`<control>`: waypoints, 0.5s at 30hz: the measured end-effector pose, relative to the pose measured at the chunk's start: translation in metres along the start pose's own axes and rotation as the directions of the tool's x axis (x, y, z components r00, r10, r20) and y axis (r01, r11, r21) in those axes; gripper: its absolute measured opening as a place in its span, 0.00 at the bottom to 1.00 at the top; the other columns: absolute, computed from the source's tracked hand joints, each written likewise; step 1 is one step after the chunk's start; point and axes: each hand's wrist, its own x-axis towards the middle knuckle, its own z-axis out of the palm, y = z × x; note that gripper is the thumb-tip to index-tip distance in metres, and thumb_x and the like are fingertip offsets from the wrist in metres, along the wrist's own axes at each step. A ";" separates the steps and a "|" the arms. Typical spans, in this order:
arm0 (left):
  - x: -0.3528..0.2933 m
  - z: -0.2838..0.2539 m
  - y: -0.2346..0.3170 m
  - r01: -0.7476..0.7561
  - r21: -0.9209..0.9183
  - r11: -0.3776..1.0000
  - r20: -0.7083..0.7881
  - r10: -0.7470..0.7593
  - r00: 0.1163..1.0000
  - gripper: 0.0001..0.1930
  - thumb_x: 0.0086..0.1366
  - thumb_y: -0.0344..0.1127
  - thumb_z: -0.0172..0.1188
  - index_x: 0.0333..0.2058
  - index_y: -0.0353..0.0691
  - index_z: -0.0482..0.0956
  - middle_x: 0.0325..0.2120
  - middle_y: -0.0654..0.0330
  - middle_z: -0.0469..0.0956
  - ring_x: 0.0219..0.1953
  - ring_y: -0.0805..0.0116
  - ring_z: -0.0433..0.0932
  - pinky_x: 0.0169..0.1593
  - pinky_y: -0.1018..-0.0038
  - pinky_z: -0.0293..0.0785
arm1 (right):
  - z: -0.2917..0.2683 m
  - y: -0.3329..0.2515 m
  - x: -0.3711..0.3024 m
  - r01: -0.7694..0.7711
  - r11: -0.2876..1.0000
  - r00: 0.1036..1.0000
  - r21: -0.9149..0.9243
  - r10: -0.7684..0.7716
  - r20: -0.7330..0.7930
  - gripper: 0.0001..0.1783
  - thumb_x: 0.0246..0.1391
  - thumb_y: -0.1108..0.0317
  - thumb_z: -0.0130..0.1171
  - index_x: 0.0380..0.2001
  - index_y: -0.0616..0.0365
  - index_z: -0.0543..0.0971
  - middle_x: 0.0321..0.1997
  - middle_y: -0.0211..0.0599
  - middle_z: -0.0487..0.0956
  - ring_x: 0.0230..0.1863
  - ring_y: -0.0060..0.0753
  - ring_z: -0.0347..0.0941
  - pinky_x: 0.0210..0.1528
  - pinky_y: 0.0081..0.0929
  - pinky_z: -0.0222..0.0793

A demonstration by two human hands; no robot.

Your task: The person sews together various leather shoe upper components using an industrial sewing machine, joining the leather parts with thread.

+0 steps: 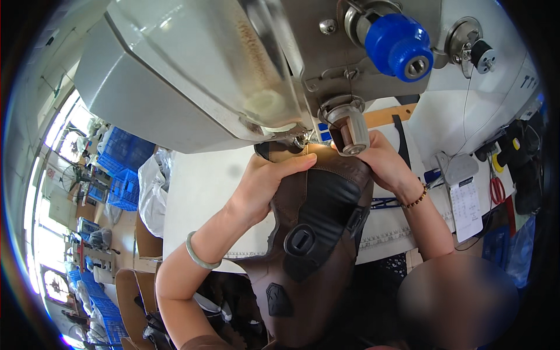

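Note:
A brown and black stitched leather piece (326, 195) drapes from the white machine bed down toward my lap. It carries a black oval fitting (300, 239) and a dark angular patch (279, 300). Its far edge lies under the lit needle area of a large sewing machine (175, 76). My left hand (262, 184) grips the piece's left side, thumb flat on top near the seam and fingers underneath. On the far right edge rests my right hand (382, 163), closed on the leather; its fingertips are partly hidden behind a metal cylinder (350, 128).
A blue knob (399, 46) juts from the machine above the work. Tweezers (385, 203), red-handled scissors (497, 189) and a paper pad (465, 210) lie to the right. Blue crates (125, 151), a white bag (153, 195) and a cardboard box (133, 291) stand left.

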 end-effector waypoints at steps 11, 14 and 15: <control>0.008 -0.014 0.022 0.040 0.295 0.955 0.116 -0.078 0.990 0.16 0.54 0.37 0.64 0.38 0.32 0.78 0.31 0.58 0.79 0.33 0.75 0.77 0.36 0.81 0.72 | 0.022 0.010 -0.014 -0.090 0.996 0.978 0.018 0.092 -0.190 0.20 0.55 0.55 0.58 0.28 0.67 0.79 0.22 0.26 0.75 0.22 0.11 0.66 0.23 0.12 0.62; 0.017 -0.022 0.022 0.058 0.346 0.937 0.156 -0.118 0.981 0.18 0.54 0.38 0.64 0.40 0.32 0.77 0.33 0.59 0.79 0.34 0.74 0.77 0.38 0.81 0.72 | 0.030 0.015 -0.016 -0.030 1.000 0.972 -0.004 0.029 -0.232 0.21 0.56 0.55 0.56 0.27 0.67 0.79 0.20 0.24 0.74 0.22 0.09 0.63 0.23 0.12 0.59; 0.021 -0.028 0.022 0.054 0.346 0.937 0.160 -0.115 0.980 0.18 0.54 0.38 0.64 0.40 0.32 0.77 0.33 0.59 0.79 0.34 0.74 0.77 0.38 0.81 0.72 | 0.032 0.020 -0.018 0.021 0.999 0.970 -0.035 -0.029 -0.243 0.21 0.57 0.55 0.55 0.27 0.67 0.79 0.20 0.22 0.73 0.22 0.09 0.63 0.23 0.12 0.59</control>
